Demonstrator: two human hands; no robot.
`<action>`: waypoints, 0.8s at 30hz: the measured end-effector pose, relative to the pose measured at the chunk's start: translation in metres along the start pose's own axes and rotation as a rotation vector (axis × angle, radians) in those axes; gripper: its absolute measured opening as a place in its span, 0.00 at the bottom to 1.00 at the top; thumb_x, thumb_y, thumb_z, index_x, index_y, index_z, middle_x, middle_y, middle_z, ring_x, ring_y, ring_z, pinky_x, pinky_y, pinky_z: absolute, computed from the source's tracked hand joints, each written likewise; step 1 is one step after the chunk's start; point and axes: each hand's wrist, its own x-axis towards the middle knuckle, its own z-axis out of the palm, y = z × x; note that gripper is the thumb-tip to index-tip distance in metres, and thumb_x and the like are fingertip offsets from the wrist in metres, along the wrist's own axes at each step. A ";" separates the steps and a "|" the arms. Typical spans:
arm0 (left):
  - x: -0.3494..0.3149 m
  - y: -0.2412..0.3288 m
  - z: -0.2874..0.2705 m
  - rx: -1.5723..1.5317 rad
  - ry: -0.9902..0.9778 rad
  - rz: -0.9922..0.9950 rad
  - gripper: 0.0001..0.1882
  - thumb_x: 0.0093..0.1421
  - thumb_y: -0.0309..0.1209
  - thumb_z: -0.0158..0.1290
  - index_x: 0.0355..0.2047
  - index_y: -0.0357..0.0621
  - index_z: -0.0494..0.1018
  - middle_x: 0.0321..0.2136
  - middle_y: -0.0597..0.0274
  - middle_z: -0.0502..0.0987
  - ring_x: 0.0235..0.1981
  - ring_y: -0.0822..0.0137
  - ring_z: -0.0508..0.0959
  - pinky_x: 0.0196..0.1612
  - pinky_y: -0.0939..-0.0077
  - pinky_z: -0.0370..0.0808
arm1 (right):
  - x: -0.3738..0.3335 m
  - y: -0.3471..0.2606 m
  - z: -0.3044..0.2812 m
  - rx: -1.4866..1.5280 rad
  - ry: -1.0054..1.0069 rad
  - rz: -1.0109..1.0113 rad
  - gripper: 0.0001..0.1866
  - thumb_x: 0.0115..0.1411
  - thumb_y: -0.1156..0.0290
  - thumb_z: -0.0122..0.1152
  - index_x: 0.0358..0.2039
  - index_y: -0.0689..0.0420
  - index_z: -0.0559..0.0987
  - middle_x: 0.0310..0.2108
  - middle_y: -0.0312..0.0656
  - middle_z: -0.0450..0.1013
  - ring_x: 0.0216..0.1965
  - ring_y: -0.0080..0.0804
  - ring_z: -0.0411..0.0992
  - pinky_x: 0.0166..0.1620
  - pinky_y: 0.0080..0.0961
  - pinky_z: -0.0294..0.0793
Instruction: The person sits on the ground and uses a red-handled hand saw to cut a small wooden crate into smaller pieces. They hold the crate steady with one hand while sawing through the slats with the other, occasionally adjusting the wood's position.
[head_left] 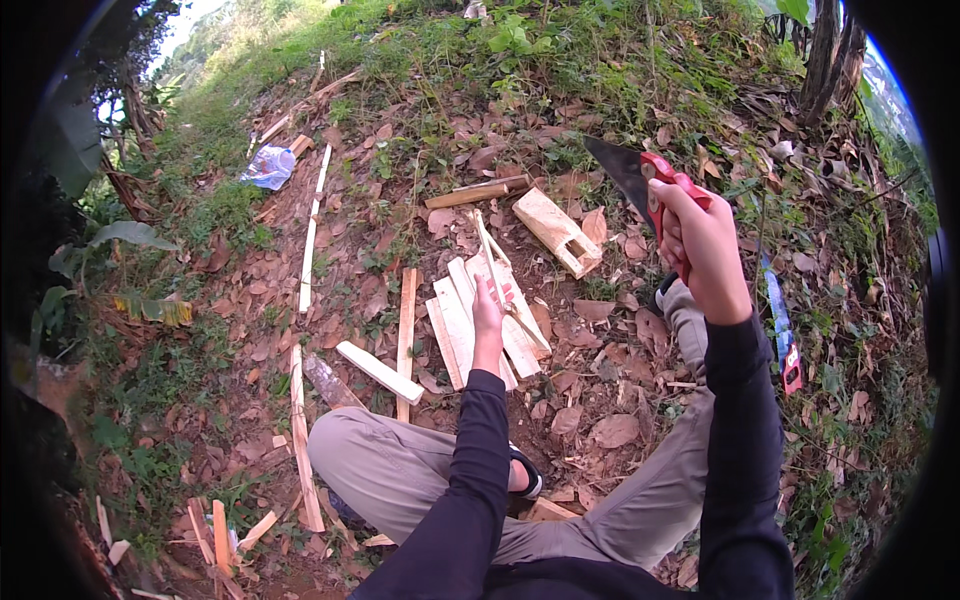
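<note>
The red-handled tool (656, 170) has a dark, flat, tapering blade and is raised to the upper right of the board group (455, 320). The right hand (700, 240) is wrapped tightly around its handle. The left hand (487, 312) is over the board group, at a slender pale stick (487, 243); how firmly its fingers close on the stick cannot be told. The board group consists of flat, smooth-faced, pale wooden pieces laid side by side. Just beyond its upper right lies a rectangular wooden block (555, 228) with a squared opening near one end. A squared batten (407, 335) lies just left of the board group, and a short, thick plank (380, 372) lies to its lower left. Farther off, to the upper left, is a crumpled, translucent plastic item (270, 168). Dry, curled brown leaves (614, 431) cover the soil around the board group.
</note>
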 end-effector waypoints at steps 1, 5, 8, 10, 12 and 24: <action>-0.006 0.004 0.002 0.007 0.042 0.031 0.45 0.69 0.64 0.34 0.66 0.33 0.58 0.51 0.45 0.76 0.46 0.59 0.79 0.51 0.68 0.72 | 0.001 -0.001 -0.002 0.006 0.007 -0.020 0.18 0.64 0.67 0.61 0.19 0.51 0.67 0.13 0.24 0.58 0.10 0.14 0.54 0.16 0.18 0.56; -0.031 0.013 0.013 0.010 0.109 0.097 0.42 0.70 0.62 0.35 0.65 0.33 0.60 0.53 0.46 0.73 0.49 0.61 0.77 0.50 0.69 0.71 | 0.002 -0.005 -0.011 0.045 0.055 -0.074 0.20 0.63 0.67 0.62 0.16 0.50 0.66 0.12 0.24 0.59 0.10 0.15 0.55 0.16 0.18 0.55; -0.034 0.004 0.023 -0.070 0.052 0.140 0.40 0.72 0.57 0.35 0.65 0.28 0.59 0.57 0.44 0.72 0.54 0.56 0.75 0.55 0.67 0.69 | 0.003 -0.006 -0.020 0.085 0.100 -0.104 0.19 0.62 0.68 0.62 0.16 0.50 0.67 0.12 0.25 0.60 0.10 0.15 0.55 0.16 0.18 0.55; -0.021 -0.012 0.014 -0.040 0.154 0.227 0.39 0.73 0.55 0.35 0.64 0.26 0.61 0.59 0.43 0.70 0.57 0.54 0.73 0.59 0.67 0.67 | 0.006 -0.005 -0.022 0.117 0.087 -0.113 0.19 0.62 0.69 0.62 0.16 0.50 0.67 0.12 0.25 0.60 0.10 0.15 0.55 0.16 0.19 0.55; -0.028 -0.019 0.019 -0.072 0.214 0.286 0.35 0.74 0.50 0.34 0.62 0.25 0.63 0.61 0.40 0.69 0.61 0.51 0.71 0.65 0.67 0.62 | 0.002 -0.007 -0.024 0.110 0.112 -0.103 0.18 0.61 0.70 0.63 0.17 0.51 0.67 0.13 0.26 0.60 0.11 0.16 0.56 0.17 0.19 0.55; -0.063 -0.029 0.054 0.311 0.411 0.490 0.27 0.69 0.34 0.50 0.62 0.27 0.64 0.48 0.49 0.79 0.47 0.65 0.79 0.51 0.72 0.72 | 0.003 -0.011 -0.042 0.247 0.123 -0.102 0.15 0.62 0.69 0.63 0.22 0.50 0.67 0.14 0.24 0.60 0.10 0.15 0.55 0.17 0.19 0.55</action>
